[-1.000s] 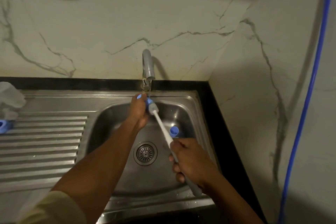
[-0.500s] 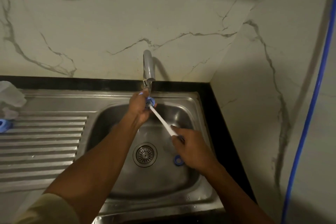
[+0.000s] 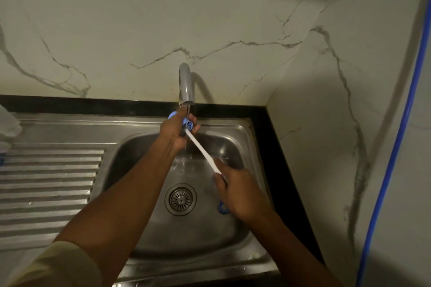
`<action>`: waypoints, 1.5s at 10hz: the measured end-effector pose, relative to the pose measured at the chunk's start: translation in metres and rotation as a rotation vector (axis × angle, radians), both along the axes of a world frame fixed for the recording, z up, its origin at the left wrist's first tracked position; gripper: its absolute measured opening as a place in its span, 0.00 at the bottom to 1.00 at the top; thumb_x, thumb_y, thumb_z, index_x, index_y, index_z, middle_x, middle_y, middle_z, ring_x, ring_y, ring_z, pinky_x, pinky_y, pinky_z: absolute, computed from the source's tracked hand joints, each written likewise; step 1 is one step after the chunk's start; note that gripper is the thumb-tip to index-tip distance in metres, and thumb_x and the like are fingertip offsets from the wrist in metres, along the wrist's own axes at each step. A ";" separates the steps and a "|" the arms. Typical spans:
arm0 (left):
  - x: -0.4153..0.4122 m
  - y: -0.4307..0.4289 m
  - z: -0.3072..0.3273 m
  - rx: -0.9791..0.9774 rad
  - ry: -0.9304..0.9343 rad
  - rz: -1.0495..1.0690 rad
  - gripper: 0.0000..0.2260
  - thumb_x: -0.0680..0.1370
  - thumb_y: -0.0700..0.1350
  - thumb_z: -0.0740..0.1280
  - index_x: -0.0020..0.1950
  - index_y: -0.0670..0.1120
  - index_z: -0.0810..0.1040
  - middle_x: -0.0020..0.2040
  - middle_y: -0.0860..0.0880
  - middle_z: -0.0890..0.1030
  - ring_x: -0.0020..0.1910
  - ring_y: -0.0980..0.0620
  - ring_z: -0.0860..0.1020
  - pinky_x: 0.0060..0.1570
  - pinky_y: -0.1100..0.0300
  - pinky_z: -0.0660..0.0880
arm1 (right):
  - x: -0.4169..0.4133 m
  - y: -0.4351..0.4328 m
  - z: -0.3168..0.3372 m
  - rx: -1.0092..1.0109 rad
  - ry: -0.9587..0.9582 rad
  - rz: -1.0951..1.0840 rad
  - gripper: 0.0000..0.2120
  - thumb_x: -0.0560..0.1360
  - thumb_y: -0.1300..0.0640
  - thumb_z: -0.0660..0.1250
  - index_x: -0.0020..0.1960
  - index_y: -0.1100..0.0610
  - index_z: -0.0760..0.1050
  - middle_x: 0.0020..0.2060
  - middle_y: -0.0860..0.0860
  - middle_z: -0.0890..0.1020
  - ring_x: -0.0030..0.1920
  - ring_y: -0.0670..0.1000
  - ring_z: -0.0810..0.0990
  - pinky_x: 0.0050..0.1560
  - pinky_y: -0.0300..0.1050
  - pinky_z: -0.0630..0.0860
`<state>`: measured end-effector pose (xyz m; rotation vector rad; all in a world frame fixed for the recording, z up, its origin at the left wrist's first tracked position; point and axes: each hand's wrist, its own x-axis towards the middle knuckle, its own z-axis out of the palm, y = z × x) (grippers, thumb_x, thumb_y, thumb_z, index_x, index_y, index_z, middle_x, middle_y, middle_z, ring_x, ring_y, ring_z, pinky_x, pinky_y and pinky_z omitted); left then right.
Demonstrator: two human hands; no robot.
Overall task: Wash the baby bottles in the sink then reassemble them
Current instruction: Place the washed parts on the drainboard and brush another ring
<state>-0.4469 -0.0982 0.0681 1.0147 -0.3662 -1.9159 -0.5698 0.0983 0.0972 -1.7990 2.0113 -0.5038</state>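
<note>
From the head camera, looking down: a shiny metal sink point(image 3: 233, 126) sits in a black counter point(image 3: 270, 151) in a corner; the wall point(image 3: 210, 18) behind it is white stone with thin grey lines. A grey tap point(image 3: 185, 84) sticks out at the far side; a thin line of water point(image 3: 188, 109) runs down from it.

The left hand point(image 3: 175, 133) is at the far side of the bowl, right under the tap; its fingers are curled around a small blue bottle part point(image 3: 173, 114); the water lands there. The right hand point(image 3: 238, 191) is nearer and more to the right, over the bowl; it grips the low end of a brush point(image 3: 201, 150) with a long white handle. The handle slants up and left from the right hand to the left hand; the bristly end pokes into the blue bottle part.

Down in the bowl, a round drain point(image 3: 180, 199) sits in the middle; a blue ring point(image 3: 222, 208) lies on the bottom just right of it, partly hidden by the right hand. Left of the bowl is the ridged draining board point(image 3: 46, 182); at its far left edge is a pale see-through thing point(image 3: 7, 123), too cut off to tell what it is. A blue hose point(image 3: 396, 147) hangs down the wall on the right; a light sleeve point(image 3: 58, 265) shows at the near left corner.
</note>
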 end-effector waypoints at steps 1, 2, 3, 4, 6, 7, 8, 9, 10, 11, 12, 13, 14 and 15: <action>0.004 -0.001 0.003 0.007 0.134 -0.061 0.08 0.81 0.46 0.64 0.52 0.41 0.76 0.45 0.42 0.76 0.44 0.48 0.79 0.53 0.51 0.77 | 0.004 0.002 0.004 0.014 -0.492 -0.157 0.14 0.81 0.55 0.60 0.65 0.50 0.76 0.32 0.49 0.76 0.27 0.47 0.74 0.28 0.41 0.71; 0.016 -0.002 -0.002 0.059 0.391 0.003 0.15 0.81 0.41 0.65 0.66 0.36 0.73 0.62 0.34 0.77 0.62 0.38 0.80 0.64 0.43 0.76 | 0.000 0.001 0.021 0.547 -1.602 -0.443 0.11 0.81 0.53 0.61 0.55 0.60 0.75 0.27 0.50 0.71 0.18 0.42 0.63 0.15 0.33 0.59; 0.013 0.003 -0.008 0.044 0.328 -0.052 0.12 0.81 0.41 0.65 0.64 0.38 0.74 0.62 0.34 0.79 0.60 0.38 0.81 0.60 0.42 0.78 | 0.004 0.002 0.017 0.533 -1.518 -0.405 0.11 0.82 0.53 0.60 0.58 0.58 0.75 0.29 0.50 0.72 0.19 0.42 0.65 0.16 0.34 0.60; -0.001 0.004 -0.013 0.003 0.028 -0.038 0.05 0.83 0.43 0.64 0.55 0.43 0.75 0.46 0.40 0.81 0.44 0.44 0.83 0.49 0.46 0.83 | 0.006 0.001 0.002 0.173 -0.284 -0.090 0.16 0.83 0.53 0.58 0.70 0.50 0.71 0.39 0.54 0.81 0.32 0.51 0.79 0.33 0.39 0.69; 0.013 0.002 -0.010 0.071 0.287 0.024 0.13 0.80 0.42 0.67 0.61 0.37 0.75 0.52 0.37 0.80 0.49 0.43 0.83 0.56 0.47 0.81 | 0.009 -0.002 0.008 0.379 -1.246 -0.383 0.09 0.82 0.55 0.59 0.58 0.52 0.76 0.29 0.53 0.71 0.20 0.44 0.65 0.18 0.35 0.63; 0.017 0.011 -0.010 0.080 0.334 -0.025 0.13 0.78 0.42 0.68 0.60 0.38 0.75 0.55 0.36 0.80 0.53 0.41 0.84 0.57 0.44 0.79 | 0.013 0.008 0.012 0.647 -1.755 -0.463 0.15 0.81 0.53 0.61 0.66 0.57 0.71 0.31 0.50 0.71 0.20 0.41 0.63 0.14 0.33 0.59; 0.007 0.014 -0.010 0.070 0.199 -0.049 0.09 0.80 0.43 0.67 0.57 0.40 0.77 0.52 0.39 0.81 0.45 0.44 0.85 0.45 0.48 0.84 | 0.016 0.009 0.003 0.328 -0.740 -0.203 0.14 0.83 0.52 0.58 0.66 0.51 0.73 0.32 0.51 0.74 0.24 0.45 0.71 0.23 0.39 0.68; 0.001 0.009 -0.009 0.005 0.056 -0.064 0.15 0.78 0.48 0.69 0.61 0.41 0.76 0.45 0.44 0.80 0.42 0.49 0.83 0.51 0.51 0.80 | 0.013 0.001 -0.009 0.054 0.004 -0.078 0.19 0.83 0.53 0.56 0.72 0.45 0.67 0.40 0.54 0.81 0.37 0.53 0.81 0.37 0.44 0.75; 0.008 0.010 -0.009 0.012 0.192 -0.140 0.23 0.79 0.55 0.65 0.68 0.42 0.73 0.55 0.40 0.82 0.52 0.43 0.82 0.60 0.43 0.77 | 0.011 0.004 -0.002 0.148 -0.780 -0.271 0.14 0.82 0.53 0.59 0.65 0.46 0.75 0.29 0.50 0.75 0.23 0.48 0.71 0.21 0.40 0.68; 0.023 0.009 -0.013 0.019 0.361 -0.176 0.25 0.77 0.52 0.67 0.71 0.41 0.71 0.68 0.36 0.77 0.63 0.39 0.79 0.62 0.41 0.77 | 0.005 0.008 0.017 0.593 -1.635 -0.419 0.10 0.80 0.50 0.61 0.54 0.51 0.80 0.29 0.50 0.70 0.20 0.42 0.62 0.16 0.31 0.57; 0.021 0.009 -0.013 -0.009 0.346 -0.133 0.14 0.78 0.44 0.67 0.63 0.42 0.75 0.65 0.37 0.79 0.62 0.40 0.80 0.61 0.43 0.78 | 0.005 0.010 0.011 0.540 -1.417 -0.358 0.11 0.82 0.50 0.60 0.58 0.52 0.78 0.29 0.49 0.71 0.20 0.42 0.65 0.16 0.35 0.62; 0.011 0.011 -0.014 -0.022 0.113 -0.059 0.06 0.80 0.46 0.67 0.53 0.44 0.78 0.47 0.44 0.81 0.44 0.49 0.82 0.50 0.51 0.80 | 0.001 0.005 -0.014 0.136 -0.154 -0.047 0.15 0.82 0.48 0.57 0.67 0.46 0.71 0.34 0.48 0.79 0.31 0.50 0.79 0.34 0.51 0.80; 0.003 0.015 -0.013 -0.025 0.123 -0.050 0.13 0.77 0.52 0.69 0.52 0.43 0.77 0.42 0.44 0.77 0.40 0.49 0.78 0.50 0.54 0.75 | 0.009 0.009 -0.021 0.034 -0.128 -0.100 0.15 0.82 0.50 0.56 0.68 0.45 0.70 0.35 0.51 0.80 0.32 0.51 0.80 0.34 0.44 0.76; 0.012 0.017 -0.019 0.036 0.320 -0.048 0.20 0.75 0.51 0.68 0.61 0.40 0.75 0.54 0.39 0.78 0.51 0.44 0.80 0.56 0.51 0.79 | 0.011 0.010 0.003 0.431 -1.301 -0.383 0.10 0.82 0.52 0.59 0.57 0.52 0.78 0.28 0.50 0.71 0.20 0.44 0.65 0.18 0.34 0.62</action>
